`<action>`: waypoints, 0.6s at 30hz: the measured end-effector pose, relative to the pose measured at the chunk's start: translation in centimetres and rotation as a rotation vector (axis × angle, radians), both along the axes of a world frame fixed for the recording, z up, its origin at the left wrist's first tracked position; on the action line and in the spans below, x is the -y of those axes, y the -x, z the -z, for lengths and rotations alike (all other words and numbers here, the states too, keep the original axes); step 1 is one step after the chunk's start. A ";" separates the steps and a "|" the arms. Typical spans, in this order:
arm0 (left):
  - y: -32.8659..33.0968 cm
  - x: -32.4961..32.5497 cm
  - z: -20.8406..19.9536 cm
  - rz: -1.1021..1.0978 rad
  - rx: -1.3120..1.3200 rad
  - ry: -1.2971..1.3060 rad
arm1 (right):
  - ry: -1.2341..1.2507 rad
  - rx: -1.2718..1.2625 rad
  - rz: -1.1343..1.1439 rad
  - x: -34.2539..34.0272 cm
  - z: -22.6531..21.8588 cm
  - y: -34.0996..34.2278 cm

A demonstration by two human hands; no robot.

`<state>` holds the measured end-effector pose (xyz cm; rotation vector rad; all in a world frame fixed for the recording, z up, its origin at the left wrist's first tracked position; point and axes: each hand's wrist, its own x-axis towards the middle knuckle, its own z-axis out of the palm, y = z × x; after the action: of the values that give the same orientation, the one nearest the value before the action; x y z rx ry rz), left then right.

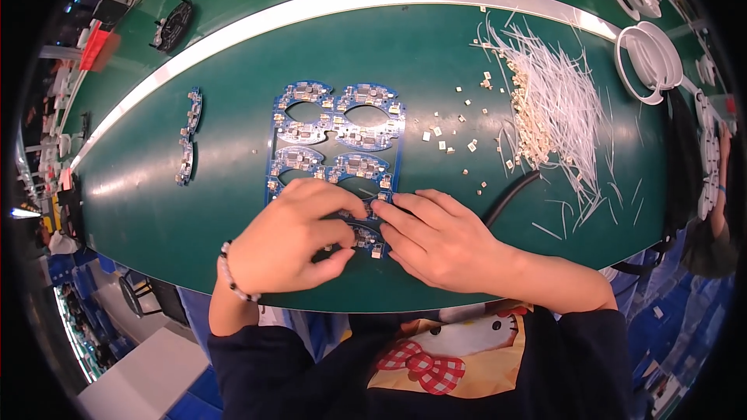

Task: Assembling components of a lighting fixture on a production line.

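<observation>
A blue circuit board panel (331, 134) with oval cut-outs and small mounted parts lies in front of me on the green table. Over its near end, my left hand (292, 225) bends its fingers down onto the board, thumb below them. Whatever sits at those fingertips is too small to make out. My right hand (443, 245) lies along the panel's near right edge, fingers stretched toward the left hand and their tips touching the board. Both hands cover part of the near boards.
A narrow blue circuit board strip (189, 136) lies to the left. At right are a heap of white strips (564, 105), loose cream connectors (531, 128) and a black hose end (513, 190). White round housings (650, 62) stand far right; a black ring-shaped part (172, 26) is far left.
</observation>
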<state>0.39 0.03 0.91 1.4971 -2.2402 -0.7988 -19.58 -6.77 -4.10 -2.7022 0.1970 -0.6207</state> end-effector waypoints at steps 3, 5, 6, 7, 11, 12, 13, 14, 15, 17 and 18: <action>-0.4 0.3 -0.1 -0.064 -0.161 -0.074 | 0.007 0.001 -0.013 0.2 0.1 0.1; 0.6 0.6 -0.1 -0.028 -0.070 0.136 | 0.028 0.007 -0.014 0.2 0.3 -0.1; 1.3 0.5 0.1 -0.021 -0.124 0.238 | 0.023 0.022 -0.025 0.1 0.5 0.0; 2.0 0.4 0.5 -0.039 -0.155 0.307 | 0.027 0.015 -0.015 0.1 0.5 0.0; 4.3 0.5 1.7 -0.167 -0.091 0.451 | -0.020 -0.024 -0.065 0.0 0.0 0.3; 4.0 0.6 1.6 -0.195 -0.064 0.444 | 0.006 0.000 -0.047 0.0 0.0 0.1; 3.7 0.7 1.5 -0.201 -0.118 0.446 | 0.032 0.025 -0.030 0.0 0.0 0.1; 3.4 0.9 1.4 -0.207 -0.171 0.447 | 0.013 0.020 -0.025 -0.1 0.2 0.1; 2.9 0.9 1.2 -0.157 -0.249 0.379 | 0.018 0.021 -0.021 0.0 0.2 0.1; 1.8 0.6 0.8 -0.046 -0.296 0.173 | -0.002 0.012 -0.029 0.2 0.1 0.0; 1.4 0.4 0.5 0.004 -0.288 0.061 | -0.004 0.013 -0.031 0.2 0.1 0.0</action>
<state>-0.96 -0.39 0.40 1.2609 -2.0358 -0.8773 -19.54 -6.99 -4.21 -2.6913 0.1523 -0.6274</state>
